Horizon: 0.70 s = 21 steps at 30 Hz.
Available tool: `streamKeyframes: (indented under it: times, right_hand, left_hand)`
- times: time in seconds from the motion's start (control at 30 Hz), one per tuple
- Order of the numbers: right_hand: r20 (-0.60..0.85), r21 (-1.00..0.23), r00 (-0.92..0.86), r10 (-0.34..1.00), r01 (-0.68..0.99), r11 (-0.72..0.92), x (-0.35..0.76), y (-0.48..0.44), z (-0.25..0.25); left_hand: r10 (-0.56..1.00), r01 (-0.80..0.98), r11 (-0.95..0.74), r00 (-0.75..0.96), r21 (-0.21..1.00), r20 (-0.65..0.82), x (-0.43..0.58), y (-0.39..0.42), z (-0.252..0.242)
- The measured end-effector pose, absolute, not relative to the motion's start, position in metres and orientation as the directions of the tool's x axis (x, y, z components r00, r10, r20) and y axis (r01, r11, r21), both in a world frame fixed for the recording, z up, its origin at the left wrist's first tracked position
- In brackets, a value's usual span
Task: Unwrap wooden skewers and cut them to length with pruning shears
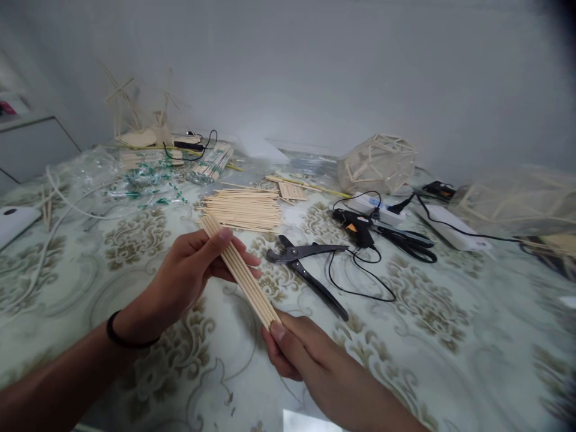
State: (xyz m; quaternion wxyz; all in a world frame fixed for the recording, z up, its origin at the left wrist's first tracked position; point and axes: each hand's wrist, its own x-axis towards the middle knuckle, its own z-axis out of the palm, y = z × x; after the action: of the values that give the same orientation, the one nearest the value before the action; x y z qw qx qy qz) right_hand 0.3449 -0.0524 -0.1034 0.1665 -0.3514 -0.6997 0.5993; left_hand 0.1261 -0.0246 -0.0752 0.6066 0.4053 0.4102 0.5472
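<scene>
A flat row of several thin wooden sticks [246,277] slants between my hands, above the patterned tablecloth. My left hand [198,258] grips the upper end, its thumb lying across the sticks and its fingers underneath. At the lower end, my right hand [299,351] pinches the sticks with the thumb on top. Beyond my left hand lies a pile of similar wooden sticks [243,209]. To the right of the held sticks, black-handled cutters [306,270] rest on the cloth with their handles spread.
A black glue gun [355,225] with a looping cord and black-handled scissors [407,240] lie right of the cutters, near a white power strip [378,209]. Stick-framed shapes [378,165] stand at the back right. Clear plastic wrappers [148,180] and a white cable [56,225] lie left.
</scene>
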Motion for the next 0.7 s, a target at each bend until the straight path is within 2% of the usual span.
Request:
streamKeyframes:
  times: [0.3, 0.7]
  right_hand:
    - [-0.182, -0.918, -0.705, 0.686, 0.372, 0.138, 0.3453, -0.0515, -0.1033]
    - [-0.162, -0.890, -0.675, 0.720, 0.414, 0.189, 0.3489, -0.0447, -0.1036]
  left_hand:
    - [0.997, -0.301, 0.075, 0.042, 0.951, -0.065, 0.1263, -0.0248, -0.0760]
    - [0.992, -0.308, 0.119, 0.011, 0.944, -0.122, 0.1295, -0.0232, -0.0724]
